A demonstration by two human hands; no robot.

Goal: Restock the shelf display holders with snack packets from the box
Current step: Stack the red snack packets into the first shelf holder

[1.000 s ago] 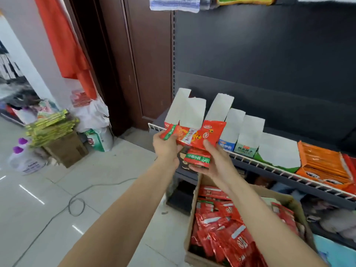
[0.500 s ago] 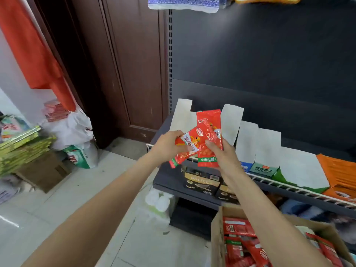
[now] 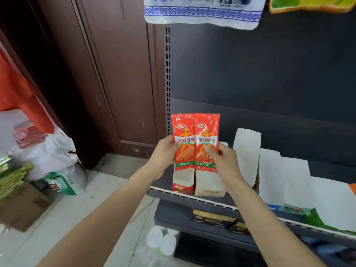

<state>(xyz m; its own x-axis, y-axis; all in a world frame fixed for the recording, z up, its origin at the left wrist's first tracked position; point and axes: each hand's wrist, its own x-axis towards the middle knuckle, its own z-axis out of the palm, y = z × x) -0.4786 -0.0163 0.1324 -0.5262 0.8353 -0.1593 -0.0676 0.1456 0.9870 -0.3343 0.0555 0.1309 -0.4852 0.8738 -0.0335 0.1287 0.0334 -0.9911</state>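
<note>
Two red snack packets stand upright side by side in front of the shelf's back panel. My left hand pinches the left packet at its left edge. My right hand pinches the right packet near its lower half. Both packets hover just above two cardboard display holders at the left end of the shelf: a left holder with a red label and a plain right holder. The box of packets is out of view.
More white display holders line the shelf to the right. A lower shelf carries dark boxes. A brown door stands left of the rack. Bags and a cardboard carton sit on the floor at left.
The packets were crossed and tilted; now they are straightened upright, side by side, and lifted over the leftmost holders. The view rose, and the box dropped out of sight.
</note>
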